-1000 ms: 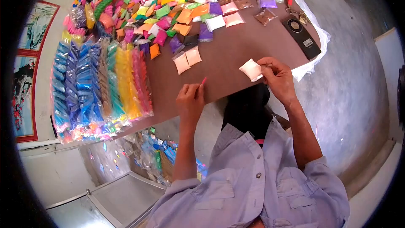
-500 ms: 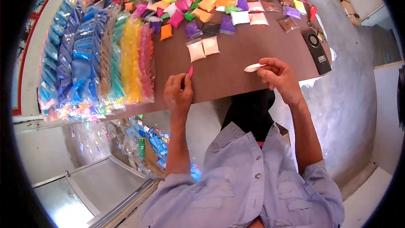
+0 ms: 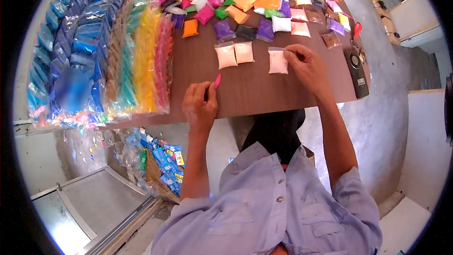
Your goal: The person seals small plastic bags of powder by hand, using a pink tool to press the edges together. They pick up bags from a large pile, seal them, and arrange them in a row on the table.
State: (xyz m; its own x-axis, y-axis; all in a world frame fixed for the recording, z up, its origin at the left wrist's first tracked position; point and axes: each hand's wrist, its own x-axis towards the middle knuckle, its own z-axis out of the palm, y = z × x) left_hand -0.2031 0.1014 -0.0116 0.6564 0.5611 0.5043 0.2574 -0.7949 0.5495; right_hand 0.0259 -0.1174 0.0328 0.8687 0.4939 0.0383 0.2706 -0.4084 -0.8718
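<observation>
My right hand (image 3: 307, 69) pinches the right edge of a pale pink powder packet (image 3: 277, 62), which faces up at the table. To its left lie two similar packets side by side, a larger pale packet (image 3: 226, 55) and a smaller one (image 3: 244, 52). My left hand (image 3: 199, 103) is curled near the front edge of the table, closed on a slim, pointed bright pink thing (image 3: 217, 81) that sticks up past the fingertips; its kind does not show.
Strips of colourful packets in clear plastic (image 3: 96, 52) cover the table's left side. A heap of small coloured packets (image 3: 245, 1) spreads along the back. At the right lie a dark device (image 3: 356, 73) and red-handled scissors (image 3: 357, 30). Blue wrappers (image 3: 167, 165) lie on the floor.
My right hand has moved up and left, turning its packet from edge-on to face up beside the other two. My left hand stays nearly still. The view has shifted slightly.
</observation>
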